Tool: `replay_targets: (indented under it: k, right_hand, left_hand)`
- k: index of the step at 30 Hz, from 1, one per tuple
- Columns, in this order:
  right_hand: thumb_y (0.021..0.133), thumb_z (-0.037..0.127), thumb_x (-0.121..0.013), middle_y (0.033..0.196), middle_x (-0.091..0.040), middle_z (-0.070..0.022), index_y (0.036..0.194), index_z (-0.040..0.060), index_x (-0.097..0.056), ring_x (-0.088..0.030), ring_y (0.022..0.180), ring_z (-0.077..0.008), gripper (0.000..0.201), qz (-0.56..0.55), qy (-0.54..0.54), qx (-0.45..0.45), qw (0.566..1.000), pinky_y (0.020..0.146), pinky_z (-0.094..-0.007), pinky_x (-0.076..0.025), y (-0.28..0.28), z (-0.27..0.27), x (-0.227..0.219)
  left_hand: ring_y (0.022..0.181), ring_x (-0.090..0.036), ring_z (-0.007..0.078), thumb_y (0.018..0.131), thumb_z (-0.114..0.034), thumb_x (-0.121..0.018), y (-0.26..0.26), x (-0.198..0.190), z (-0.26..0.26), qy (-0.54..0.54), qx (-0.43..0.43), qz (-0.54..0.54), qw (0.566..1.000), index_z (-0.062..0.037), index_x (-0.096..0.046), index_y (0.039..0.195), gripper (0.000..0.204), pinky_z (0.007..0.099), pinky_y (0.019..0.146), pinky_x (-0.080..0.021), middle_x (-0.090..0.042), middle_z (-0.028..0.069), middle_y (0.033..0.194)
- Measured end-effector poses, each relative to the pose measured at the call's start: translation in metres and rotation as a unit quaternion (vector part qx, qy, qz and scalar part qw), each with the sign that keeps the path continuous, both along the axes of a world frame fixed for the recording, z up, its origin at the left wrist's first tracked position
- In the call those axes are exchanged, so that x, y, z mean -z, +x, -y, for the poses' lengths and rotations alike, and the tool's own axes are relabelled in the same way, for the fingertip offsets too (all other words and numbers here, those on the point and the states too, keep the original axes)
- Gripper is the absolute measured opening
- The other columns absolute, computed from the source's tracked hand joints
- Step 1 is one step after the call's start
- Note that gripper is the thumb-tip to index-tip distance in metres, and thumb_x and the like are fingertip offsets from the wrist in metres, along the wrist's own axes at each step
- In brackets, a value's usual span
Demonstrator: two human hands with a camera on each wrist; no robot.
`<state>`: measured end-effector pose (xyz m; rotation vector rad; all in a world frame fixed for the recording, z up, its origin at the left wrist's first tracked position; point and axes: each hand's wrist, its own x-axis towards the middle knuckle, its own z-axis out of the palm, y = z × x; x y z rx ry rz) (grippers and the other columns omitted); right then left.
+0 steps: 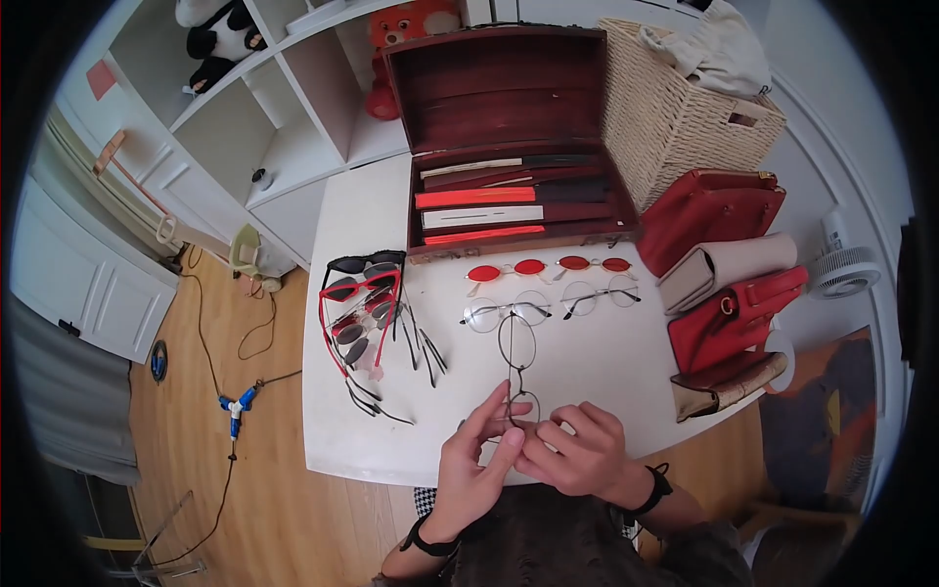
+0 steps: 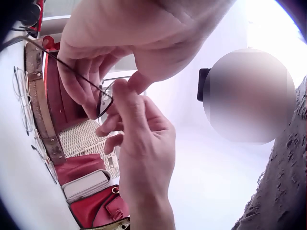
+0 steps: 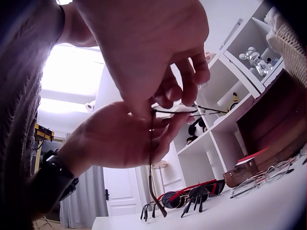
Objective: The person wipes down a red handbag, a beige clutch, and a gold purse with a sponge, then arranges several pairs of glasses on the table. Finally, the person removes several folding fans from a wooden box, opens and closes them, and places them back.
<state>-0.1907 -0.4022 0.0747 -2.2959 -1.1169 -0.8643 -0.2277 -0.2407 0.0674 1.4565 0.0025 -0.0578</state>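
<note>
Both hands hold a pair of thin dark-framed round eyeglasses (image 1: pixel 516 342) over the table's front part, one lens above the other. My left hand (image 1: pixel 473 479) steadies the lower rim between thumb and fingers. From the other side my right hand (image 1: pixel 579 452) pinches the frame near the hinge, fingers curled. In the left wrist view a slim temple (image 2: pixel 72 72) stretches out past the fingers; in the right wrist view another temple (image 3: pixel 151 177) hangs downward. Just beyond the hands lie clear round glasses (image 1: pixel 507 313) and, behind them, red-tinted sunglasses (image 1: pixel 507 270).
Several sunglasses (image 1: pixel 362 288) overlap at the white table's (image 1: pixel 450 450) left. An open dark-red case (image 1: pixel 509 88) with folded strips inside stands at the back, beside a wicker basket (image 1: pixel 650 108). Red and beige bags (image 1: pixel 724 264) line the right edge, near a small fan (image 1: pixel 845 270).
</note>
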Motion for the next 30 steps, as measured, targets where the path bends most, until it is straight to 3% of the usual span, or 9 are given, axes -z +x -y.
replay_targets:
  k: [4,8,10,15,18,19,20,23,30]
  right_hand:
    - [0.071,0.018,-0.075,0.077,-0.061,0.0015,0.081,0.0094,-0.069,-0.056,0.063,-0.0177,0.014,-0.043,-0.003,-0.033,0.999,0.054,-0.0276,-0.044,0.003,0.007,-0.008]
    - [0.076,0.014,-0.078,0.092,-0.066,-0.0029,0.1,0.0053,-0.068,-0.059,0.07,-0.0165,0.027,-0.157,0.115,0.011,0.981,0.059,-0.0292,-0.048,0.009,0.028,-0.018]
    - [0.079,0.014,-0.078,0.092,-0.068,-0.0068,0.115,0.0009,-0.061,-0.06,0.068,-0.017,0.042,-0.37,0.321,0.062,0.87,0.06,-0.0291,-0.048,0.009,0.025,-0.029]
    - [0.086,0.007,-0.072,0.096,-0.069,-0.0115,0.114,-0.0036,-0.055,-0.067,0.079,-0.0146,0.034,-0.492,0.314,-0.068,0.809,0.072,-0.0256,-0.052,0.005,0.043,-0.014]
    - [0.089,0.001,-0.068,0.097,-0.069,-0.0136,0.108,-0.0039,-0.055,-0.07,0.089,-0.0162,0.023,-0.52,0.361,-0.108,0.767,0.079,-0.0272,-0.055,0.0,0.044,-0.014]
    - [0.089,0.0,-0.068,0.097,-0.069,-0.0138,0.108,-0.0038,-0.055,-0.07,0.091,-0.0177,0.023,-0.519,0.404,-0.113,0.745,0.08,-0.0282,-0.055,-0.001,0.042,-0.013]
    - [0.089,-0.001,-0.067,0.097,-0.069,-0.014,0.108,-0.0038,-0.055,-0.07,0.092,-0.0193,0.023,-0.517,0.446,-0.118,0.721,0.081,-0.0292,-0.056,-0.002,0.039,-0.011]
    - [0.089,0.001,-0.067,0.096,-0.069,-0.0143,0.106,-0.0045,-0.055,-0.07,0.091,-0.0196,0.021,-0.542,0.473,-0.099,0.687,0.08,-0.0297,-0.057,-0.006,0.032,-0.001]
    - [0.089,0.005,-0.069,0.095,-0.07,-0.0139,0.106,-0.0048,-0.055,-0.069,0.086,-0.017,0.025,-0.586,0.431,-0.044,0.685,0.076,-0.0279,-0.056,-0.005,0.038,0.006]
  left_hand:
    - [0.094,-0.065,0.0156,0.096,-0.007,-0.058,0.005,0.004,-0.006,-0.023,-0.043,-0.044,0.998,-0.0013,-0.046,0.142,0.047,0.0287,0.086,-0.05,-0.067,0.0103,0.109]
    - [0.093,-0.065,0.0164,0.094,-0.005,-0.06,0.001,-0.003,-0.02,-0.031,-0.004,-0.026,0.999,-0.0008,-0.051,0.137,0.044,0.0286,0.084,-0.049,-0.068,0.0089,0.103]
    - [0.096,-0.065,0.0212,0.091,-0.003,-0.061,-0.004,-0.024,-0.022,0.189,0.086,0.105,0.973,-0.0011,-0.054,0.134,0.044,0.033,0.09,-0.047,-0.069,0.01,0.104]
    - [0.11,-0.061,0.0297,0.086,-0.007,-0.066,0.003,-0.036,-0.014,0.251,0.138,0.177,0.942,-0.0013,-0.062,0.124,0.039,0.039,0.099,-0.044,-0.071,0.0118,0.101]
    - [0.12,-0.055,0.0333,0.083,-0.008,-0.069,0.001,-0.033,-0.011,0.298,0.03,0.14,0.944,-0.0024,-0.061,0.124,0.042,0.0425,0.106,-0.038,-0.054,0.0198,0.134]
    - [0.125,-0.052,0.0328,0.085,-0.008,-0.069,0.0,-0.028,-0.01,0.329,-0.007,0.12,0.937,-0.0009,-0.052,0.135,0.054,0.0415,0.107,-0.039,-0.042,0.0204,0.147]
    - [0.125,-0.052,0.0328,0.085,-0.008,-0.069,0.0,-0.022,-0.008,0.329,-0.007,0.119,0.937,-0.0009,-0.052,0.135,0.054,0.0415,0.107,-0.039,-0.042,0.0204,0.147]
    - [0.12,-0.058,0.0282,0.09,-0.002,-0.065,-0.001,-0.002,-0.008,0.048,0.058,-0.014,0.997,-0.003,-0.035,0.148,0.065,0.0349,0.102,-0.045,-0.052,0.0198,0.138]
    - [0.116,-0.06,0.0257,0.096,-0.003,-0.056,-0.001,0.001,0.004,-0.021,0.007,-0.016,1.0,0.0042,-0.041,0.14,0.048,0.0355,0.099,-0.046,-0.051,0.0207,0.139]
